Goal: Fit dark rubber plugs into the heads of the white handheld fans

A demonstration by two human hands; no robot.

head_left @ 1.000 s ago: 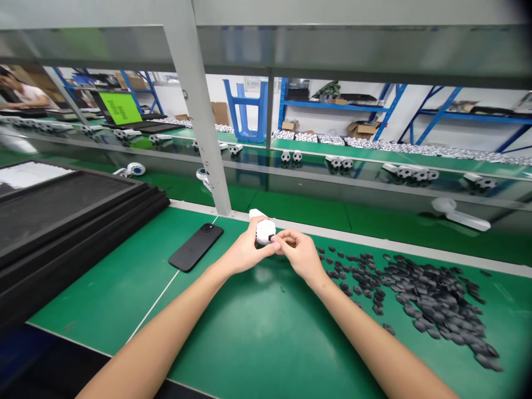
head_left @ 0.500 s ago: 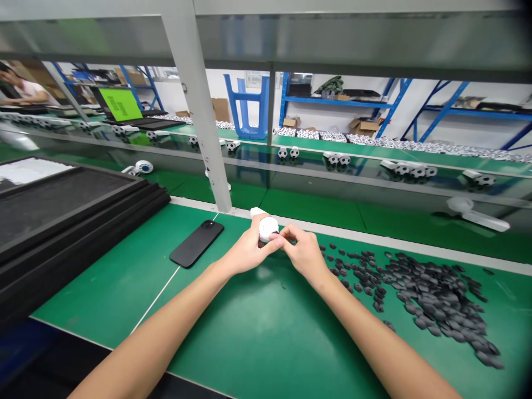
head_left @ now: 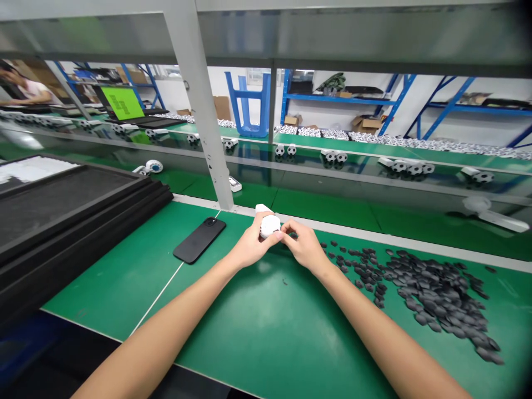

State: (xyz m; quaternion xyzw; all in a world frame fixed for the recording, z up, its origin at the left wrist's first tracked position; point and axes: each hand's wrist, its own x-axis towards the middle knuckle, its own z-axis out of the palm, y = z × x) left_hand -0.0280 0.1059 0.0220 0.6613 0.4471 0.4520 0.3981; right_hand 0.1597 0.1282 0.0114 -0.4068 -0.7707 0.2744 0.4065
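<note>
My left hand (head_left: pixel 251 244) is closed round a white rounded plastic piece (head_left: pixel 270 225), its thumb along the near right side. A white stub (head_left: pixel 262 208) sticks up behind the round part. A small dark spot shows on the white face by my left thumb. My right hand (head_left: pixel 302 244) is pinched at the piece's right edge, its fingertips meeting the left thumb; whatever lies between them is hidden. Just right of that hand, small black patches (head_left: pixel 436 288) lie loose in a spread pile on the green table (head_left: pixel 266 332).
A black phone (head_left: pixel 199 240) lies left of my hands. Stacked black trays (head_left: pixel 83 205) fill the left side. A grey metal post (head_left: pixel 208 111) rises at the table's back edge. Beyond it, football-patterned white pieces (head_left: pixel 409 166) line a ledge. Another person (head_left: pixel 33 91) sits far left.
The view has shifted slightly. The white piece is turned a little in my left hand, and the dark bit at its edge shows smaller. Both hands stay together.
</note>
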